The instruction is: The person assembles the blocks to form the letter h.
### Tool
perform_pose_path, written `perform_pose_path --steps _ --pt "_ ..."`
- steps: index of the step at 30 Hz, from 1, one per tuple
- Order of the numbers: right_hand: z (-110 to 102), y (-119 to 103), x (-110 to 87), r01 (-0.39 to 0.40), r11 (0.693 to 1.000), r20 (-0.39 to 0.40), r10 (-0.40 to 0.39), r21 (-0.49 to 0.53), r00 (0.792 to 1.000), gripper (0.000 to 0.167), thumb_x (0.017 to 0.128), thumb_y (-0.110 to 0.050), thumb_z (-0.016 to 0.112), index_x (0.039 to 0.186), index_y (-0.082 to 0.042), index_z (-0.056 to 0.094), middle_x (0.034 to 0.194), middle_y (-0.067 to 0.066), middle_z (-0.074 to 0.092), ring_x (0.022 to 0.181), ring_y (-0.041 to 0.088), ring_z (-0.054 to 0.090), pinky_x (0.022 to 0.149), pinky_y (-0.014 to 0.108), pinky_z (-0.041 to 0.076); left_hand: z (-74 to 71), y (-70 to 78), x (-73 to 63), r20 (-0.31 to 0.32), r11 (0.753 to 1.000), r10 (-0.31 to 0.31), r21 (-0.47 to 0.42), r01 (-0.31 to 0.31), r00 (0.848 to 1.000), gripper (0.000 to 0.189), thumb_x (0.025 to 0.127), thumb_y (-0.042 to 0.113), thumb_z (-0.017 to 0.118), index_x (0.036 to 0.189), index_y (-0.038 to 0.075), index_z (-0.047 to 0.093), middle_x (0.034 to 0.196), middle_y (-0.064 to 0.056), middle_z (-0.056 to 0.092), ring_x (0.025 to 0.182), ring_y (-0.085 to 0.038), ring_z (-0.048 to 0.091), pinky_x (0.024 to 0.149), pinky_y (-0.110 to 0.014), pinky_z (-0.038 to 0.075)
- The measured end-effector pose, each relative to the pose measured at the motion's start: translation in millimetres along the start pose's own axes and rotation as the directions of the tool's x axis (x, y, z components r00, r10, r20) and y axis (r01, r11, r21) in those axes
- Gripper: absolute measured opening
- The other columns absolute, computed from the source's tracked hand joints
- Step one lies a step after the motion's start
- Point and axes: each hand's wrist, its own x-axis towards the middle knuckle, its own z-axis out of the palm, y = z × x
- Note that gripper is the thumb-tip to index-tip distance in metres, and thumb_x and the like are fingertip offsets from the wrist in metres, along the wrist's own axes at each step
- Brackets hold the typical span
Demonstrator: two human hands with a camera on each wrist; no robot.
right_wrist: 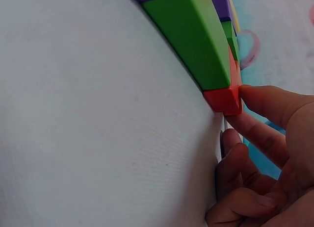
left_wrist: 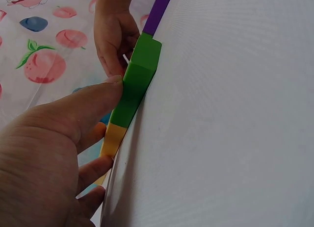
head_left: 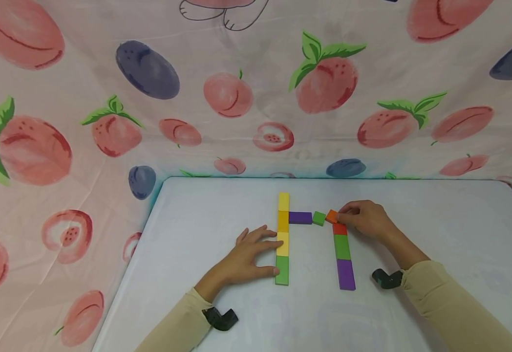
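Note:
A row of blocks runs up the left: a green block [head_left: 282, 274] nearest, then several yellow blocks [head_left: 283, 221]. My left hand [head_left: 245, 256] lies beside it with spread fingers; thumb touches the green block, a fingertip a yellow one. From this row a purple block [head_left: 300, 218] extends right, followed by a small tilted green block [head_left: 319, 218]. My right hand [head_left: 366, 218] pinches a small orange block [head_left: 331, 216], tilted between the green block and the right row's top. That row has a red block [head_left: 339, 229], a green block [head_left: 342, 247] and a purple block [head_left: 346, 276].
The blocks lie on a white table [head_left: 194, 215] whose far edge meets a fruit-printed cloth [head_left: 238, 49]. A black wrist device [head_left: 221, 319] sits at the left sleeve, another black device [head_left: 387, 278] at the right sleeve.

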Motion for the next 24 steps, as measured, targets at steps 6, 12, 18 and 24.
perform_pose_path --steps 6,12,18,24 --pt "1.2 -2.3 1.8 -0.01 1.0 0.001 0.01 0.008 1.0 0.041 0.095 -0.045 0.066 0.122 -0.014 0.073 0.119 0.017 0.065 0.114 0.036 0.052 0.082 0.043 0.052 0.3 0.6 -0.5 -0.006 1.0 0.007 -0.009 -0.007 1.0 0.062 0.088 0.049 0.075 0.145 0.031 0.059 0.156 0.005 0.045 0.158 -0.02 0.02 0.127 -0.059 0.002" --pt "0.5 -5.3 4.1 -0.007 1.0 0.0 0.007 0.026 1.0 0.039 0.095 -0.045 0.068 0.119 -0.014 0.074 0.12 0.018 0.065 0.116 0.037 0.051 0.085 0.046 0.053 0.9 0.3 0.2 0.003 1.0 -0.002 -0.012 0.002 1.0 0.062 0.088 0.05 0.075 0.145 0.033 0.058 0.157 0.007 0.044 0.158 -0.018 0.018 0.128 -0.057 0.001" --pt "-1.2 -2.4 5.2 -0.004 1.0 0.008 0.004 0.029 1.0 0.038 0.095 -0.042 0.069 0.117 -0.012 0.074 0.119 0.017 0.067 0.115 0.037 0.053 0.089 0.049 0.052 1.9 -0.2 1.4 0.005 1.0 -0.007 -0.016 0.007 1.0 0.062 0.088 0.05 0.075 0.145 0.034 0.058 0.156 0.008 0.044 0.158 -0.016 0.017 0.128 -0.056 0.0" --pt "-8.8 2.4 2.3 -0.053 0.993 0.031 0.05 0.104 0.998 0.046 0.1 -0.045 0.061 0.128 -0.01 0.068 0.129 0.017 0.064 0.116 0.035 0.055 0.092 0.046 0.054 1.9 -1.0 2.3 0.003 1.0 -0.006 -0.009 0.006 1.0 0.062 0.088 0.051 0.075 0.146 0.033 0.057 0.157 0.008 0.044 0.158 -0.016 0.018 0.128 -0.056 0.0"
